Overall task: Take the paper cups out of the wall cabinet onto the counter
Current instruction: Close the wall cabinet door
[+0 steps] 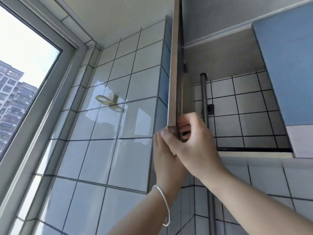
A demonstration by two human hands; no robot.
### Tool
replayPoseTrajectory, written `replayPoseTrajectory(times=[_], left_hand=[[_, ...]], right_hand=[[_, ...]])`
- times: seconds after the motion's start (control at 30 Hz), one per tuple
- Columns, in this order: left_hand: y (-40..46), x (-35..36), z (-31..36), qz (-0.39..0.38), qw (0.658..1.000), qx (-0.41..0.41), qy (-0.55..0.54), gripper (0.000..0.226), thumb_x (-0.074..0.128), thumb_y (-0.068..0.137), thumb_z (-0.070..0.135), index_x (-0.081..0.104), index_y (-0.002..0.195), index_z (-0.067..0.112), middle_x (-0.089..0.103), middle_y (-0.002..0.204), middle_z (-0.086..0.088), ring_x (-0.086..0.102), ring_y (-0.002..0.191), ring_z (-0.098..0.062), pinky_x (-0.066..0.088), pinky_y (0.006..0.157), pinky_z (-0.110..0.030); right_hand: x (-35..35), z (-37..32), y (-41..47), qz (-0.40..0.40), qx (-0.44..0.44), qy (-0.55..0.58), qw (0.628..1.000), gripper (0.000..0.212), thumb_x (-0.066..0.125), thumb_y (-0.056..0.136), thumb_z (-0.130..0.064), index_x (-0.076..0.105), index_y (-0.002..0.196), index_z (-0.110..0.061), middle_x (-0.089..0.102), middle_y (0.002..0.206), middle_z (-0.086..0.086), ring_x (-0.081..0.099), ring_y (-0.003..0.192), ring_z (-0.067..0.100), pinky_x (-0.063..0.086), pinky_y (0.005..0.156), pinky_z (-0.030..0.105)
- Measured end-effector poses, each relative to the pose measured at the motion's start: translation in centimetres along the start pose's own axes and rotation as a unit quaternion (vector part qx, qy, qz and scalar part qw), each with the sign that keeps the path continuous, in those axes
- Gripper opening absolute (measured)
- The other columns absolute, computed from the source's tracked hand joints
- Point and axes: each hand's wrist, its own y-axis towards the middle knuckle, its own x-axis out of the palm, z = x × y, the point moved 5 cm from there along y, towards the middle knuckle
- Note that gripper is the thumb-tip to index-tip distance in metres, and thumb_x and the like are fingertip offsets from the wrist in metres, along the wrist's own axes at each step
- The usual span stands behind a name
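Observation:
The wall cabinet point(225, 53) hangs at the upper right with both doors swung out. Its left door point(175, 73) shows edge-on. My right hand point(193, 143) grips that door's bottom corner, fingers curled round the inner edge and thumb on the outer face. My left hand point(165, 156), with a silver bangle on the wrist, lies against the door's outer side just behind the right hand; its fingers are hidden. Inside the cabinet I see only a tiled back wall and a grey pipe point(204, 95). No paper cups are in view, and the counter is out of frame.
The blue right door point(286, 68) stands out at the far right. A metal hook bracket point(106, 100) is fixed to the tiled wall on the left. A window point(22, 70) fills the far left.

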Motion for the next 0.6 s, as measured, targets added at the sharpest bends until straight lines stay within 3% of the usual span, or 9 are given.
replayPoseTrajectory(times=[0.1, 0.2, 0.3, 0.37, 0.5, 0.6], left_hand=[[-0.7, 2.8, 0.7, -0.014, 0.996, 0.065, 0.061, 0.030, 0.064, 0.081, 0.030, 0.052, 0.108, 0.034, 0.049, 0.103, 0.015, 0.045, 0.100, -0.005, 0.042, 0.088, -0.019], [-1.6, 5.8, 1.0, 0.001, 0.991, 0.103, 0.089, 0.054, 0.064, 0.079, 0.035, 0.043, 0.128, 0.028, 0.041, 0.119, 0.018, 0.035, 0.110, -0.002, 0.029, 0.100, -0.015], [-2.8, 8.5, 1.4, 0.004, 0.989, 0.133, 0.071, 0.071, 0.069, 0.077, 0.034, 0.031, 0.136, 0.031, 0.029, 0.124, 0.023, 0.031, 0.118, 0.000, 0.018, 0.106, -0.013], [-3.5, 10.3, 1.9, -0.005, 0.984, 0.163, 0.068, 0.069, 0.066, 0.077, 0.037, 0.030, 0.136, 0.029, 0.038, 0.127, 0.016, 0.033, 0.119, -0.003, 0.010, 0.107, -0.009], [-4.9, 14.0, 3.1, -0.035, 0.982, 0.177, 0.064, 0.058, 0.054, 0.077, 0.038, 0.042, 0.133, 0.026, 0.053, 0.126, 0.000, 0.044, 0.120, -0.017, 0.031, 0.106, -0.035], [-6.0, 17.1, 3.1, -0.084, 0.975, 0.181, 0.099, 0.065, 0.058, 0.070, 0.035, 0.043, 0.133, 0.027, 0.053, 0.127, -0.003, 0.051, 0.116, -0.023, 0.036, 0.105, -0.049]], right_hand=[[-2.8, 1.3, -0.5, 0.039, 0.007, 0.029, 0.999, 0.036, 0.072, 0.076, -0.031, 0.052, 0.104, -0.021, 0.064, 0.095, -0.005, 0.062, 0.088, 0.007, 0.052, 0.077, 0.020], [-5.6, 2.0, -1.0, 0.062, -0.006, 0.002, 0.998, 0.045, 0.069, 0.081, -0.026, 0.043, 0.118, -0.026, 0.062, 0.096, -0.014, 0.062, 0.089, 0.005, 0.051, 0.077, 0.017], [-8.2, 2.5, -1.5, 0.074, -0.028, -0.130, 0.988, 0.062, 0.060, 0.083, -0.035, 0.034, 0.137, -0.021, 0.059, 0.123, -0.002, 0.062, 0.105, 0.014, 0.052, 0.088, 0.030], [-9.8, 3.4, -1.8, 0.066, -0.007, -0.195, 0.979, 0.072, 0.059, 0.084, -0.034, 0.024, 0.146, -0.019, 0.044, 0.144, 0.002, 0.053, 0.122, 0.018, 0.045, 0.100, 0.031], [-13.2, 7.4, -1.9, 0.049, 0.102, -0.244, 0.963, 0.085, 0.058, 0.086, -0.033, 0.005, 0.151, -0.019, 0.026, 0.155, 0.002, 0.044, 0.133, 0.022, 0.040, 0.106, 0.038], [-15.8, 10.8, -1.9, 0.051, 0.175, -0.269, 0.946, 0.084, 0.056, 0.088, -0.034, 0.003, 0.151, -0.018, 0.028, 0.154, 0.003, 0.037, 0.136, 0.021, 0.036, 0.098, 0.029]])
